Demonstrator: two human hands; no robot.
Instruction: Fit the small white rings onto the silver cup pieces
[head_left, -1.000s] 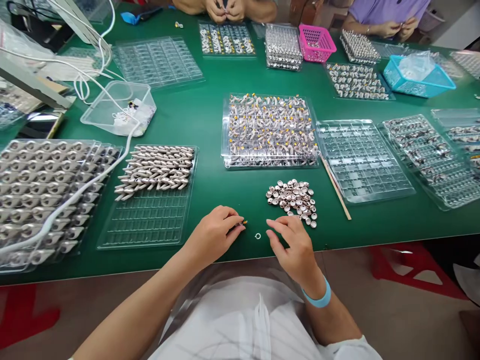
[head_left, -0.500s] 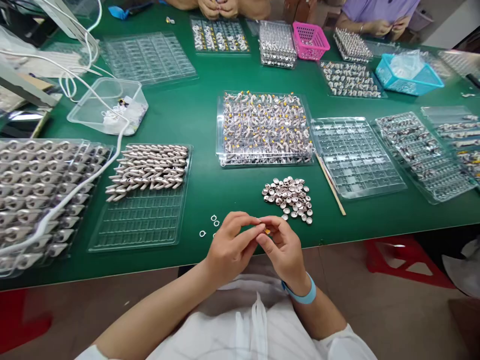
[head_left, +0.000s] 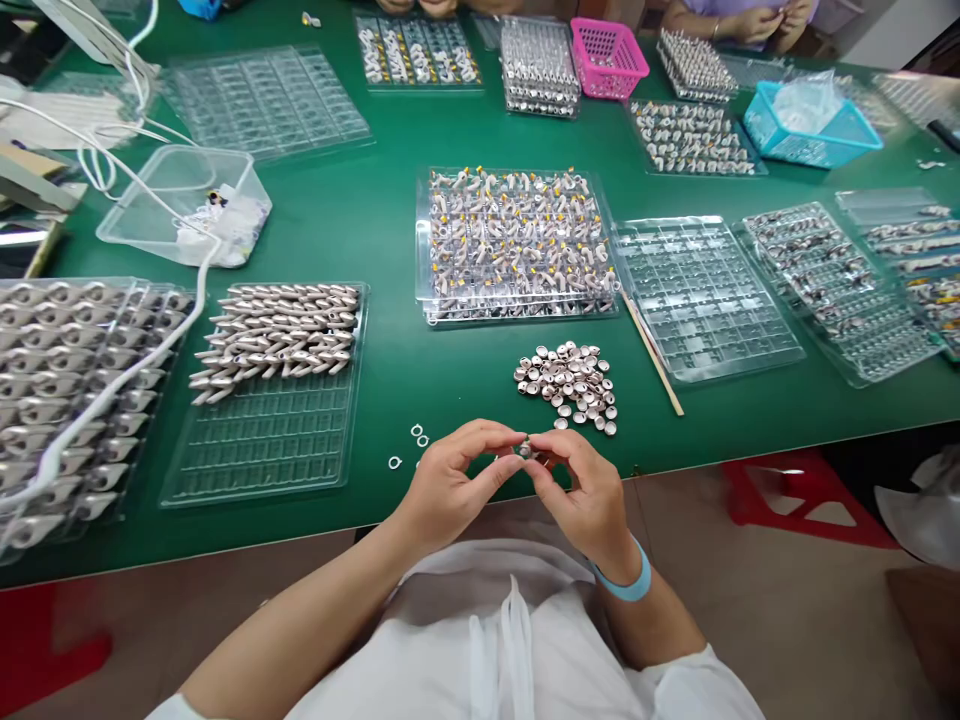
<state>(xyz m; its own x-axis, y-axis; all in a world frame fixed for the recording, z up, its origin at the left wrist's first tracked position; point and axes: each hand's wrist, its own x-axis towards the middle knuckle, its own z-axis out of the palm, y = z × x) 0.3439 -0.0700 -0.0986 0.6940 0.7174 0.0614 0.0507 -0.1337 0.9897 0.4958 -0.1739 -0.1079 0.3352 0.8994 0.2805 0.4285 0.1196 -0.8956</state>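
Between my fingertips, close to the table's front edge, is a small silvery part [head_left: 527,450], mostly covered by the fingers. My left hand [head_left: 457,480] pinches it from one side with thumb and forefinger. From the other side my right hand [head_left: 585,492], with a blue band at the wrist, pinches the same part. Just beyond the hands lies a heap of small round metal caps [head_left: 574,385]. Several white rings [head_left: 395,462] are scattered left of my left hand. Farther back stands a stacked clear tray of small parts with yellow tabs [head_left: 517,240].
A thin stick [head_left: 654,355] lies by a clear compartment tray [head_left: 712,300]. Left are a tray of long metal shells [head_left: 277,330], a plastic tub [head_left: 180,165] and a white cable [head_left: 142,375]. A pink basket [head_left: 609,60] and blue basket [head_left: 814,135] stand behind. Other people's hands [head_left: 772,22] work opposite.
My fingertips have moved slightly apart, and the small part now shows a silvery side between them where an orange bit was visible. The whole view has shifted a little.
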